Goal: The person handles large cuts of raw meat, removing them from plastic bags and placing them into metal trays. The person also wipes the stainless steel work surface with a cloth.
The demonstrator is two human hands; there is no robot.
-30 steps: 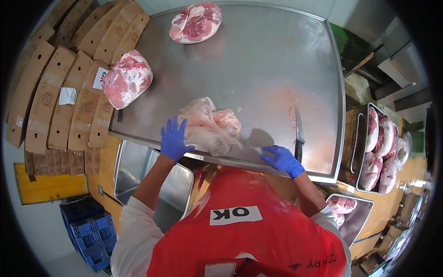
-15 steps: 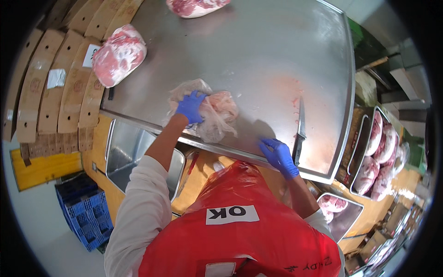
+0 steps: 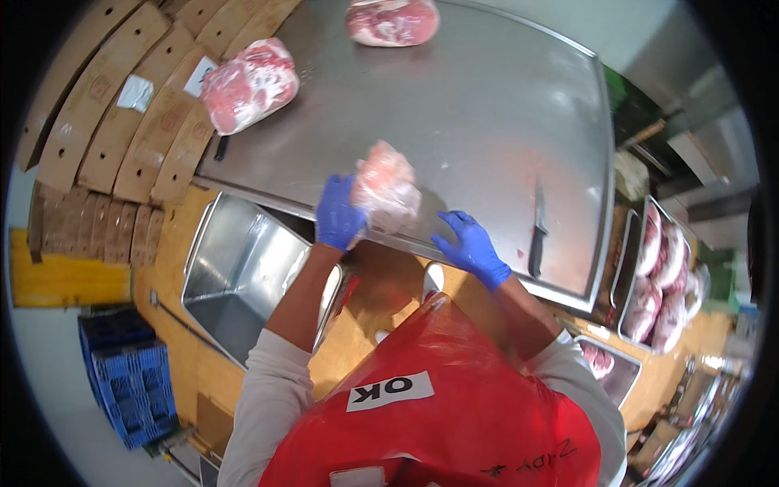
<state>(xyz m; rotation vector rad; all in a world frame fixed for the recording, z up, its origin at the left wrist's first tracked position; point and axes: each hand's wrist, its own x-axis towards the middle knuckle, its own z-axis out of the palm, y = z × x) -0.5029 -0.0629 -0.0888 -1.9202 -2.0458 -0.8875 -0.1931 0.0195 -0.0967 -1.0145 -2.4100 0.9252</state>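
Observation:
My left hand (image 3: 338, 213), in a blue glove, grips the left side of a crumpled clear plastic bag (image 3: 386, 188) at the near edge of the steel table. The bag is bunched up and has a pinkish tint; whether scraps lie inside it I cannot tell. My right hand (image 3: 473, 247), gloved in blue too, holds nothing and has its fingers apart, just right of the bag over the table's edge. Beyond it to the right lies a black-handled knife (image 3: 537, 243), blade pointing away from me.
Two large raw meat cuts, one at the far left (image 3: 250, 86) and one at the back (image 3: 393, 22), rest on the steel table (image 3: 479, 114). Stacked cartons (image 3: 122, 101) stand left. An open steel bin (image 3: 235, 276) is below left. Trays of meat (image 3: 661, 276) stand right.
The spread-out bag has been gathered into a compact bundle and my left hand now holds its side. My right hand has moved slightly left, toward it. The view has shifted.

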